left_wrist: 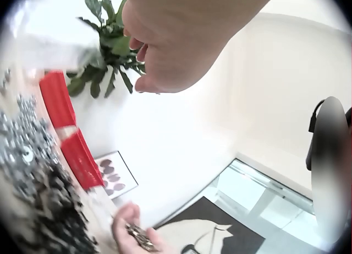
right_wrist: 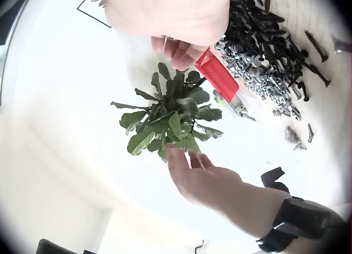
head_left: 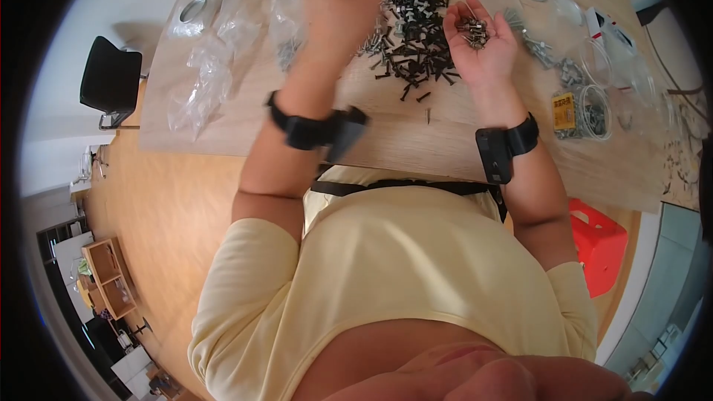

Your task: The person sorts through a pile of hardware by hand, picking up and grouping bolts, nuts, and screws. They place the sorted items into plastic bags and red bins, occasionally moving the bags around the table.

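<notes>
1 o'clock: your cupped right hand [head_left: 491, 58] held fasteners [head_left: 474, 33] | 12 o'clock: your left hand [head_left: 343, 11] was loosely open | tilting risked spillage

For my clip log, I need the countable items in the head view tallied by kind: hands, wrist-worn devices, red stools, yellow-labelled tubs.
Hands: 2 (left hand, right hand)
Wrist-worn devices: 2 (left device, right device)
Red stool: 1
Yellow-labelled tub: 1
Total: 6

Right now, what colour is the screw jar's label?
Mostly yellow; the label shows best in head view.
</notes>
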A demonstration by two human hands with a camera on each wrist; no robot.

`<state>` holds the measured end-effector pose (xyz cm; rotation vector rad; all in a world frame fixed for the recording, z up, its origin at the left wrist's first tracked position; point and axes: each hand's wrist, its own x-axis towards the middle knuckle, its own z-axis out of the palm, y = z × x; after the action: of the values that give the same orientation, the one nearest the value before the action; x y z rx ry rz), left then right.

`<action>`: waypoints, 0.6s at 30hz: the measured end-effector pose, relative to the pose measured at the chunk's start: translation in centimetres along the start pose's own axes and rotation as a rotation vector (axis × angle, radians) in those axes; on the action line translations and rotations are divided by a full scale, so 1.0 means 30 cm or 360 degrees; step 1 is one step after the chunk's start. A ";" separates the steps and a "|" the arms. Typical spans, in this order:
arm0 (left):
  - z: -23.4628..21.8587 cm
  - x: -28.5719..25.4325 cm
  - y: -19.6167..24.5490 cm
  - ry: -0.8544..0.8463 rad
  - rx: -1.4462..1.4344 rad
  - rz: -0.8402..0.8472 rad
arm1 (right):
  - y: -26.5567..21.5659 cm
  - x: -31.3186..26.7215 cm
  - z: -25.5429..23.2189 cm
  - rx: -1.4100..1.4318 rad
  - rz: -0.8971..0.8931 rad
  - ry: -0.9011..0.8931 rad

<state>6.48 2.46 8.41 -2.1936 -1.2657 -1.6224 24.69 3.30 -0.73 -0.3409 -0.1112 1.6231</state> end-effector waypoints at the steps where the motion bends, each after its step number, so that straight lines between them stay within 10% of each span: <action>1: -0.045 0.021 -0.103 0.0161 0.0199 0.0250 | 0.001 -0.004 0.009 0.0006 -0.0008 0.0003; 7: -0.280 -0.121 -0.341 -0.0454 0.0769 -0.0253 | 0.025 -0.017 0.057 0.0023 0.0044 -0.0118; 13: -0.336 -0.134 -0.255 -0.0647 0.0498 -0.0850 | 0.086 -0.005 0.118 0.0052 0.0194 -0.0362; 15: -0.347 -0.133 -0.247 -0.0628 0.0514 -0.0797 | 0.123 0.005 0.152 0.0221 0.0381 -0.0825; 18: -0.351 -0.136 -0.268 -0.0612 0.0495 -0.0676 | 0.196 -0.014 0.246 0.0119 0.0369 -0.0799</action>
<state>-6.94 -0.38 6.47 -2.2019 -2.0467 -1.0234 16.98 3.35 4.70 0.1231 -0.4021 1.9099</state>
